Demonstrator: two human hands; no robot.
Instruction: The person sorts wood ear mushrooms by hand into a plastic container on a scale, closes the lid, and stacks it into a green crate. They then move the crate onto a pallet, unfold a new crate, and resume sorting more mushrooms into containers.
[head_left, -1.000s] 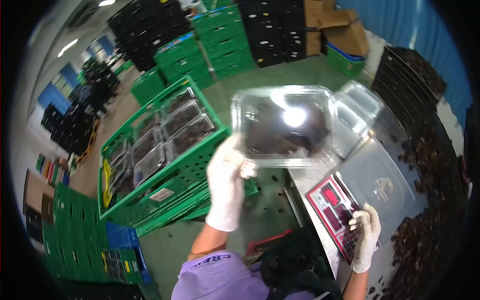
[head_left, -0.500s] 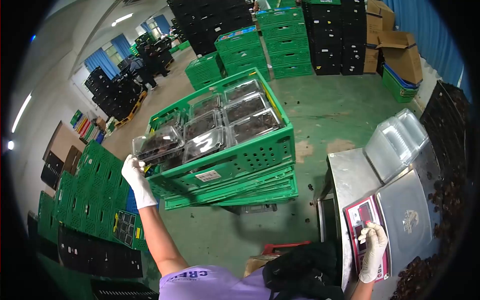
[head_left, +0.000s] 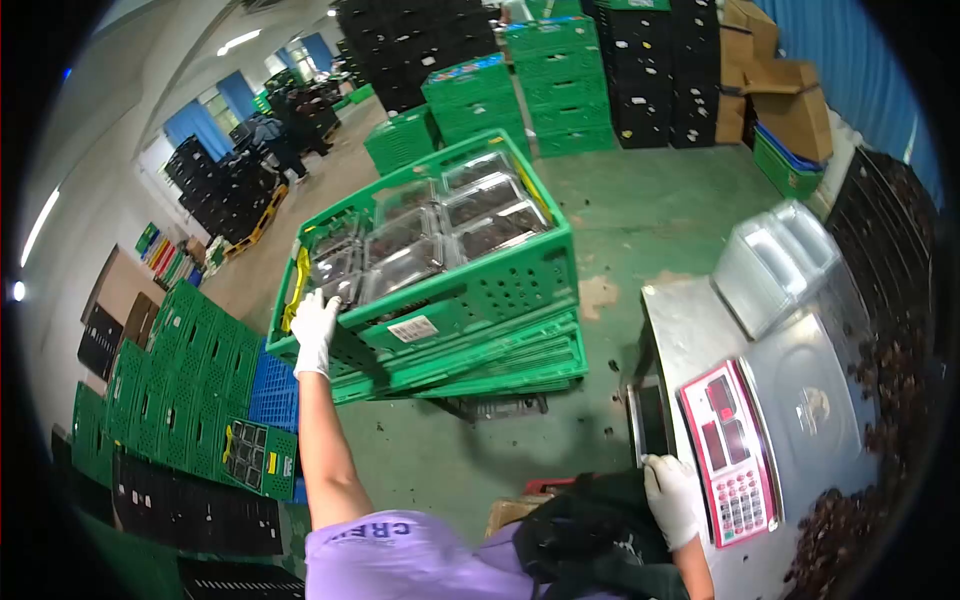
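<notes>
My left hand (head_left: pixel 315 328), in a white glove, is at the near left corner of a green crate (head_left: pixel 500 285). Its fingers stretch over the rim, beside a clear lidded plastic box (head_left: pixel 340 288). Several such boxes with dark contents fill the crate, one of them a box (head_left: pixel 405 268) in the middle of the near side. A yellow strip (head_left: pixel 299 285) stands at the crate's left end. My gloved right hand (head_left: pixel 673 500) is by the near edge of a metal table, left of a red and white scale (head_left: pixel 735 455). Its fingers are curled, with nothing visible in them.
Clear plastic trays (head_left: pixel 775 265) are stacked behind the scale on the metal table (head_left: pixel 690 320). Dark pieces (head_left: pixel 840 535) lie along the table's right side. Green crates (head_left: pixel 190 390) are stacked at left, more crates (head_left: pixel 560 85) at the back. People (head_left: pixel 275 140) stand far off.
The plastic box that my left hand held tilted at the crate's left corner now lies inside the crate, and that hand has moved right. My right hand has left the scale for the table's near edge.
</notes>
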